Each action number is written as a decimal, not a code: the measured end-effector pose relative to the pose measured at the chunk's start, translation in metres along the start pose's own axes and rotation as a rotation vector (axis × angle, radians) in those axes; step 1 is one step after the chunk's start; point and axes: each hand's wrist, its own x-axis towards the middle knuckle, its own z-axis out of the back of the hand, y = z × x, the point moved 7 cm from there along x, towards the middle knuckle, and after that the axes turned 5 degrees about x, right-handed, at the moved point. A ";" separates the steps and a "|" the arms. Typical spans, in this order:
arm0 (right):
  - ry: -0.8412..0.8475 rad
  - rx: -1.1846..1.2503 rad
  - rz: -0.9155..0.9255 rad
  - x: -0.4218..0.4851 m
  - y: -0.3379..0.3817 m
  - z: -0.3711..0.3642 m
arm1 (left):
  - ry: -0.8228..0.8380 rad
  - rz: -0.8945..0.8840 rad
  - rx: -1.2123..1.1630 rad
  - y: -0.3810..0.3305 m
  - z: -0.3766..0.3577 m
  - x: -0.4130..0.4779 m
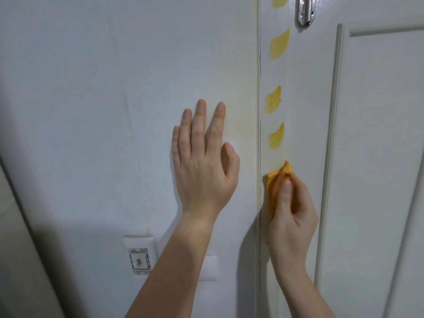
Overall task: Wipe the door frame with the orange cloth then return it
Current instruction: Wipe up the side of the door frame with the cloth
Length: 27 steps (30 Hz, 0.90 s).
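Orange cloth (274, 189) is bunched and gripped in right hand (292, 216). The thumb is laid along the cloth and the fingers are curled round it. It is pressed against door frame (275, 72), just right of a dark vertical seam (260, 111). The cloth tip sticks out above the thumb, and a small bit shows below the palm.

3 yellow smears (276, 136) are stacked on the same strip above the right hand. The nearest is just above the cloth tip and is not touched by it. A 4th is cut off at the top edge.

Left hand (202, 166) is laid flat on white wall (91, 88), left of the right hand across the seam and slightly higher. Its fingers are straight and a bit spread, the thumb is bent in, and nothing is held. The 2 hands are kept apart.

Metal handle plate (305, 10) is seen well above the right hand. Raised door moulding (332, 134) runs just right of the right hand. Uncovered wall switch (138, 257) is set below the left hand, left of its forearm. White plate (212, 268) is partly hidden behind that forearm.
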 end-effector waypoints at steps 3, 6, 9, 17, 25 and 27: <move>0.033 0.050 0.013 0.017 0.011 -0.011 | 0.000 0.000 0.000 0.000 -0.001 -0.001; 0.087 0.045 0.028 0.035 0.020 -0.014 | -0.006 -0.003 0.003 0.000 -0.001 0.000; 0.062 0.018 0.010 0.029 0.015 -0.005 | -0.008 0.001 0.003 0.001 -0.001 0.000; 0.039 0.075 0.073 0.045 0.044 -0.033 | -0.014 0.004 -0.016 0.000 0.002 0.001; 0.036 0.083 0.019 0.029 0.032 -0.023 | -0.004 0.011 -0.022 0.000 0.003 0.002; 0.045 0.093 0.050 0.039 0.043 -0.033 | 0.001 0.014 -0.028 0.001 0.003 0.001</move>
